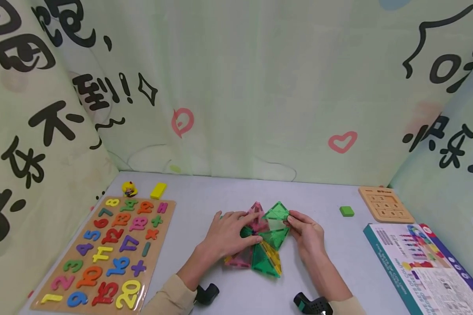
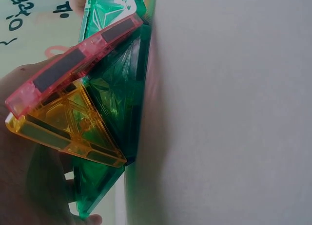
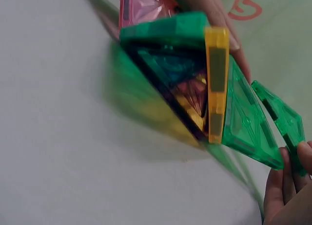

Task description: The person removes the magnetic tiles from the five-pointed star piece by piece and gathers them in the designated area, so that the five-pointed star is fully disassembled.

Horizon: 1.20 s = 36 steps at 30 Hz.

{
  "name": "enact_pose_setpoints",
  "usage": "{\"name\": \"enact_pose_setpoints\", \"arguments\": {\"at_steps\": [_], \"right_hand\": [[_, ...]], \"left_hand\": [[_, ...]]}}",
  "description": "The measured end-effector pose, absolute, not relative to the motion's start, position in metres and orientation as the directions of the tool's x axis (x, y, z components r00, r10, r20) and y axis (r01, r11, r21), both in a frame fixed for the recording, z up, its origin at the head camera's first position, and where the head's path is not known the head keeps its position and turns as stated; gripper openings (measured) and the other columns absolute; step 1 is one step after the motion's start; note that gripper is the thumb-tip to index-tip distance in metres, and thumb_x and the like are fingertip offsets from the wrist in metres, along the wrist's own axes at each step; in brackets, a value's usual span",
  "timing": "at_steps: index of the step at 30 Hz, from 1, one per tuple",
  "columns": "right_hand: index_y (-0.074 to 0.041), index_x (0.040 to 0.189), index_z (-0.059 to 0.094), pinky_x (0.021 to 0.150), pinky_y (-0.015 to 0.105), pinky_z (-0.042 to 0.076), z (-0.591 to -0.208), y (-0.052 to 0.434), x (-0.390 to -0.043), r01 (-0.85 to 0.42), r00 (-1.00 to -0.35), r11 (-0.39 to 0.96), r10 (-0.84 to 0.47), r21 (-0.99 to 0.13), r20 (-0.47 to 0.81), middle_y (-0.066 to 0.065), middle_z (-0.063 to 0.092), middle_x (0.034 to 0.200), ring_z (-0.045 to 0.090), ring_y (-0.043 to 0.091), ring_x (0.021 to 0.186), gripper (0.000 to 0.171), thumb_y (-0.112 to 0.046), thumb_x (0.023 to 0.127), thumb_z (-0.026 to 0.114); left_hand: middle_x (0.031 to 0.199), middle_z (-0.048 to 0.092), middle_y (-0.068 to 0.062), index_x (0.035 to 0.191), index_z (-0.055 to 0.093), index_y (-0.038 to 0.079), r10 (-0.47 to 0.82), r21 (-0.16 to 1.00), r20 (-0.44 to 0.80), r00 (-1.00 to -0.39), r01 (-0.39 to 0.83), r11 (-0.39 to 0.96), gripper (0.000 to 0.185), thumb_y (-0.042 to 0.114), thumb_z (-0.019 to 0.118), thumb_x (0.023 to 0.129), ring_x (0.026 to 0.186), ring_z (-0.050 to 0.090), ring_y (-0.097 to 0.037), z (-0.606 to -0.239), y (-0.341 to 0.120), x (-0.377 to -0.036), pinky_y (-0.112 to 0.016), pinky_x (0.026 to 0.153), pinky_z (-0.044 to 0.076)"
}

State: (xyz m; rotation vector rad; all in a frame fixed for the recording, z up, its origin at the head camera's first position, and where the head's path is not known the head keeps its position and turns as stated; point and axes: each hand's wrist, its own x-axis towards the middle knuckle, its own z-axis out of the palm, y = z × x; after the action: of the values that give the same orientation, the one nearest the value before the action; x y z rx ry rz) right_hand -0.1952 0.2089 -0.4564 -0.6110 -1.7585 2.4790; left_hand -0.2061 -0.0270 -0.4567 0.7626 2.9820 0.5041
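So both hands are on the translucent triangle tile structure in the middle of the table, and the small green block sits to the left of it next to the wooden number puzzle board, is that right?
Not quite. Both hands, left hand and right hand, are on the translucent triangle tile structure, but the small green block lies to its right, near the small wooden keypad board. The head view shows it.

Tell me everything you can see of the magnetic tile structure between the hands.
The tile structure is a cluster of translucent plastic triangles, green, pink and yellow-orange, with dark strips along their edges. It sits on the grey table. The left hand grips its pink side; the right hand pinches a raised green tile.
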Motion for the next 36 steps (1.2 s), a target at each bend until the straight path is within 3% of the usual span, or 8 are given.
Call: {"name": "enact_pose_setpoints", "arguments": {"at_steps": [7, 12, 19, 29, 36], "right_hand": [[0.002, 0.123, 0.061, 0.072, 0.021, 0.058, -0.458, 0.227, -0.235, 0.202, -0.897, -0.117, 0.376, -0.972, -0.232, -0.006, 0.069, 0.080, 0.067, 0.006, 0.070, 0.032, -0.006, 0.093, 0.065], [0.003, 0.123, 0.059, 0.070, 0.019, 0.058, -0.458, 0.238, -0.256, 0.233, -0.884, -0.025, 0.411, -0.972, -0.222, -0.003, 0.065, 0.082, 0.066, 0.005, 0.070, 0.031, -0.009, 0.094, 0.064], [0.005, 0.118, 0.063, 0.066, 0.017, 0.057, -0.462, 0.240, -0.271, 0.247, -0.890, 0.166, 0.428, -0.955, -0.156, 0.009, 0.062, 0.098, 0.065, 0.003, 0.067, 0.026, -0.005, 0.094, 0.062], [0.008, 0.117, 0.065, 0.063, 0.016, 0.056, -0.469, 0.245, -0.266, 0.212, -0.908, 0.323, 0.414, -0.922, -0.063, 0.018, 0.065, 0.103, 0.065, 0.001, 0.065, 0.028, -0.008, 0.094, 0.063], [0.000, 0.126, 0.062, 0.072, 0.015, 0.052, -0.465, 0.238, -0.247, 0.224, -0.922, 0.382, 0.381, -0.897, -0.068, 0.018, 0.058, 0.123, 0.067, 0.010, 0.082, 0.035, -0.016, 0.094, 0.059]], "left_hand": [[0.149, 0.051, 0.001, 0.151, 0.034, 0.046, 0.467, 0.298, 0.045, -0.883, 0.458, 0.837, 0.071, 0.078, 0.042, 0.089, 0.138, 0.047, -0.026, -0.456, -0.027, -0.205, -0.064, 0.115, 0.026], [0.149, 0.051, 0.001, 0.151, 0.032, 0.048, 0.471, 0.294, 0.045, -0.881, 0.462, 0.837, 0.070, 0.078, 0.042, 0.089, 0.138, 0.047, -0.026, -0.456, -0.025, -0.206, -0.065, 0.115, 0.026], [0.149, 0.051, 0.001, 0.152, 0.032, 0.048, 0.471, 0.291, 0.042, -0.881, 0.462, 0.838, 0.070, 0.078, 0.041, 0.089, 0.138, 0.048, -0.025, -0.457, -0.026, -0.207, -0.065, 0.115, 0.026], [0.150, 0.050, 0.001, 0.152, 0.032, 0.046, 0.472, 0.305, 0.035, -0.881, 0.459, 0.834, 0.072, 0.079, 0.041, 0.088, 0.138, 0.047, -0.026, -0.457, -0.023, -0.205, -0.065, 0.115, 0.025], [0.150, 0.050, 0.001, 0.152, 0.032, 0.047, 0.466, 0.322, 0.043, -0.884, 0.454, 0.831, 0.071, 0.078, 0.042, 0.089, 0.139, 0.046, -0.026, -0.457, -0.026, -0.204, -0.065, 0.116, 0.024]]}}
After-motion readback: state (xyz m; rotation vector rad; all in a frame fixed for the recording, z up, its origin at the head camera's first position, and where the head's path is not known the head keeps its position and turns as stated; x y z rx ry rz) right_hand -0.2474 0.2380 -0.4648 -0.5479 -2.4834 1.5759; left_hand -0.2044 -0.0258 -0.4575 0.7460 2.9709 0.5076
